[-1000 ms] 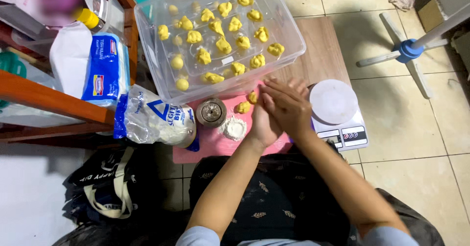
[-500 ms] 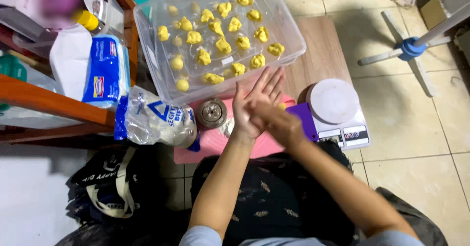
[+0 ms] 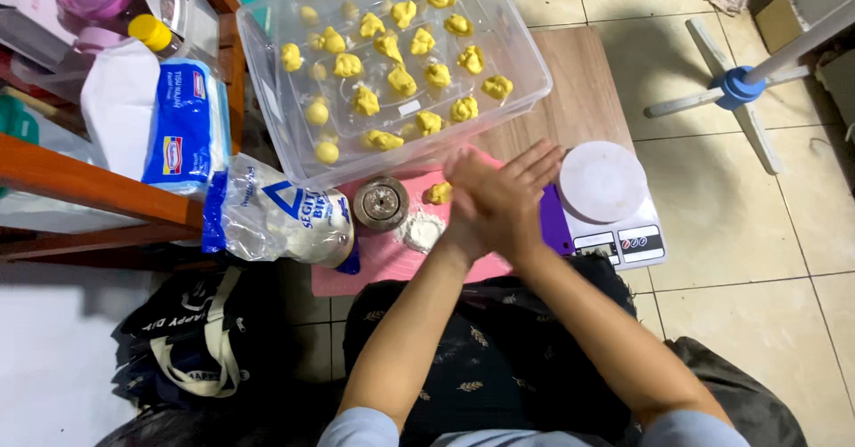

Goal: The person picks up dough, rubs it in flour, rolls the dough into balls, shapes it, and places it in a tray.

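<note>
Soft yellow dough, hidden, is judged pressed between the flat hands (image 3: 497, 205) above the pink mat (image 3: 392, 264), near the counter's front edge

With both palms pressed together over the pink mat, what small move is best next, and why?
Probably part the hands and set whatever they hold, hidden now, into the clear tub. Yellow dough pieces already lie there; one more piece waits on the pink mat.

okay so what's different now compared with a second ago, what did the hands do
The hands slid across each other in a rolling rub: half a second ago the left hand lay open with fingers spread toward the clear tub; now the right hand lies pressed over it again. Whatever is between the palms is hidden. The tub, flour bag, pink mat and scale stayed put.
</note>
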